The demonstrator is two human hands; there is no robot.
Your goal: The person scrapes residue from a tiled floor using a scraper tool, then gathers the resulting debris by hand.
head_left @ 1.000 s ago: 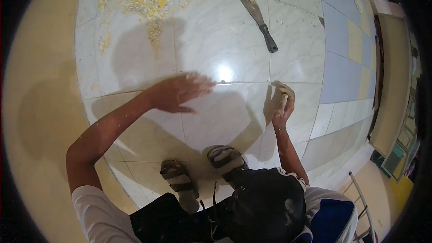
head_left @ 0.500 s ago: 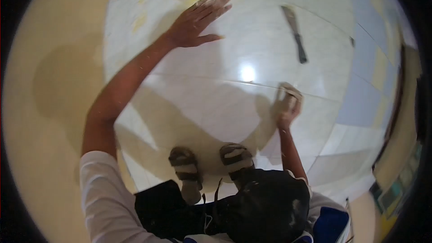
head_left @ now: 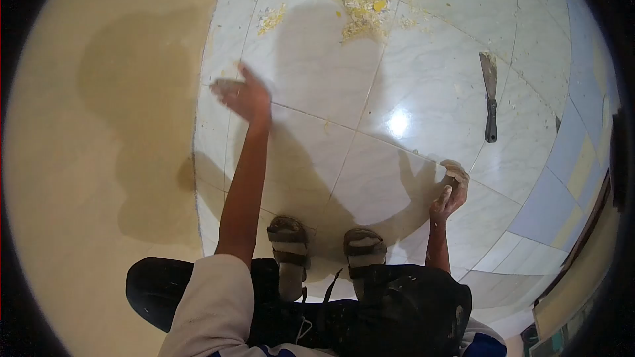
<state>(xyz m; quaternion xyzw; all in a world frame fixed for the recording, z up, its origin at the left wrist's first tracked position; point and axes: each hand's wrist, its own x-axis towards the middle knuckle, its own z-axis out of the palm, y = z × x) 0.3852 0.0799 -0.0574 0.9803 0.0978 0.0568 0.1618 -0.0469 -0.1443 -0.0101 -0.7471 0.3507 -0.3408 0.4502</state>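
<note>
The left hand (head_left: 245, 96) is spread with nothing in it, a little blurred, over the pale tiled floor (head_left: 430, 46) near the edge where a plain beige surface (head_left: 92, 238) runs along that side; whether the palm touches the tiles I can't tell. The right hand (head_left: 451, 195), dusty at the fingers, is curled low on the other side, and I can't make out from here whether anything is tucked inside. Just beyond that hand a scraper (head_left: 489, 96) lies flat on the tiles, apart from both hands, its black handle towards the person and its blade pointing away. Between the forearms, two strapped sandals (head_left: 288, 238) take up the floor close in, with dark trousers (head_left: 403, 311) bulking behind them. Farther out, ahead of the feet, a heap of pale and yellow scrapings (head_left: 367, 0) is strewn across the tiles, a smaller patch (head_left: 271, 20) beside it. Off to the right are blue and yellow tiles (head_left: 552, 201).
</note>
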